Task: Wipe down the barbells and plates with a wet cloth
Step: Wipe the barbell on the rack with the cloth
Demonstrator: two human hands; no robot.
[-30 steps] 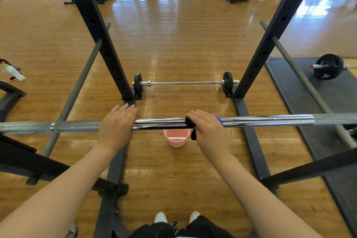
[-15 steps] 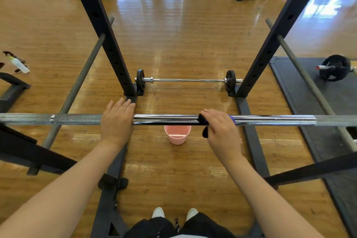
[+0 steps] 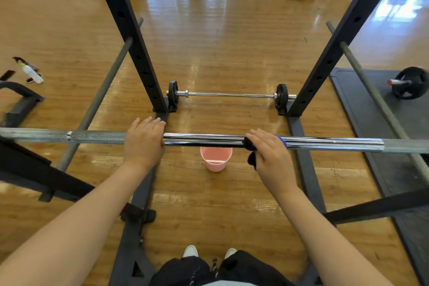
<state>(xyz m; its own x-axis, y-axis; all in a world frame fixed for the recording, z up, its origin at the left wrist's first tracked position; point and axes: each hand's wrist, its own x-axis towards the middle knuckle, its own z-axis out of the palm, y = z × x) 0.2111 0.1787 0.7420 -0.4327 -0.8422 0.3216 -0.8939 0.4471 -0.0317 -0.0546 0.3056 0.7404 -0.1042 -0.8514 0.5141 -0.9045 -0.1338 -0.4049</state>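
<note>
Across the middle of the black steel rack, a long chrome barbell (image 3: 209, 141) sits level at about waist height. Left hand (image 3: 144, 140) lies over the bar with fingers draped across the top, thumb hidden, so can't really tell how tight that grip is. Right hand (image 3: 270, 155) presses a dark cloth with a blue edge (image 3: 250, 146) onto the shiny section, fingers curled over it. Pink plastic bucket (image 3: 216, 158) stands on the wooden floor right below, and a smaller barbell with black plates (image 3: 229, 95) lies further back.
</note>
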